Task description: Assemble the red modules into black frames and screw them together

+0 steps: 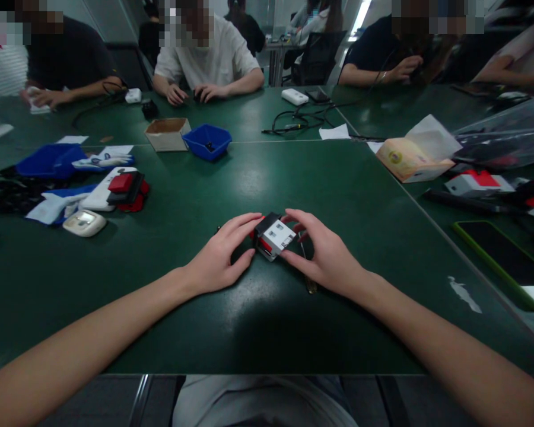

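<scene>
Between my hands, on the green table (pixel 253 172), is a small boxy device (pixel 279 235) with a white-grey face, a black frame and red parts on its left side. My left hand (pixel 225 252) grips its left side, fingertips at the back and thumb near the front. From the right, my right hand (pixel 327 252) holds it, thumb at the near corner and fingers curled behind. A thin metallic item (pixel 311 286) partly shows beneath my right hand; its kind is unclear. Beyond my left fingers sits a tiny dark piece (pixel 218 229).
Left are a white case (pixel 104 193), a red-and-black block (pixel 127 188), a cream oval device (pixel 84 223) and gloves (pixel 56 204). Ahead stand a blue bin (pixel 207 141) and cardboard box (pixel 167 134). Right are a tissue pack (pixel 413 155) and green-edged phone (pixel 505 255). People sit opposite.
</scene>
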`<state>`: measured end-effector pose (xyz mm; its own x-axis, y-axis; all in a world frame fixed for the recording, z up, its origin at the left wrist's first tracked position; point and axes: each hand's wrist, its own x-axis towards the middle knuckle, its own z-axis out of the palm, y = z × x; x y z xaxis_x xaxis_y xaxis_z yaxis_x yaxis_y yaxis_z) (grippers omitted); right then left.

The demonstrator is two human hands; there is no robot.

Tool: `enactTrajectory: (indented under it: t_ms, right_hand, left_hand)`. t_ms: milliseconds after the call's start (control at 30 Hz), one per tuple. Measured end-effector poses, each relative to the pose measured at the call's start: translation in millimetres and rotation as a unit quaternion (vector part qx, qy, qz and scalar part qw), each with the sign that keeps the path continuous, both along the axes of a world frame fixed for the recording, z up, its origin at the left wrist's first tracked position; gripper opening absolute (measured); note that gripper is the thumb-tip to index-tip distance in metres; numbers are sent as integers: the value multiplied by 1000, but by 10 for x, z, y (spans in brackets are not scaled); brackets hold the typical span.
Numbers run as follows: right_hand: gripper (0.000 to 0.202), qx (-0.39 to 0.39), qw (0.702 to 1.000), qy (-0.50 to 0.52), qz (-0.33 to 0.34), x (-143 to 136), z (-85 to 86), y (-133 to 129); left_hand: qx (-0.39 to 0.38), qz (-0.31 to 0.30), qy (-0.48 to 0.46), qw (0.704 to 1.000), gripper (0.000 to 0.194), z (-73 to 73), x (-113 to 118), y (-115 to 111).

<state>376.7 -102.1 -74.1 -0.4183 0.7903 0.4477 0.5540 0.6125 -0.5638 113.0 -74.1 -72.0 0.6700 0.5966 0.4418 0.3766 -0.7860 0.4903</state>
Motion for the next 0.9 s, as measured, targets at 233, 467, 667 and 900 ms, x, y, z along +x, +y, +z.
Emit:
enactTrajectory:
  t_ms: [233, 467, 667, 900]
  right_hand:
    - [73, -31, 999, -8, 20, -34, -53, 39]
    - [59, -30, 999, 4, 27, -65, -68, 56]
    - [57, -31, 999, -16, 25, -30, -25, 32]
    - [61, -20, 999, -13, 25, -31, -47, 27]
  left_hand:
    - [-12, 6, 16, 1000, 60, 24, 37, -2]
    - [28, 19, 45, 998, 67, 132, -131, 198]
    - [-53, 162, 61, 983, 46, 207, -555, 652]
    - [-123, 77, 204, 968, 48, 251, -635, 766]
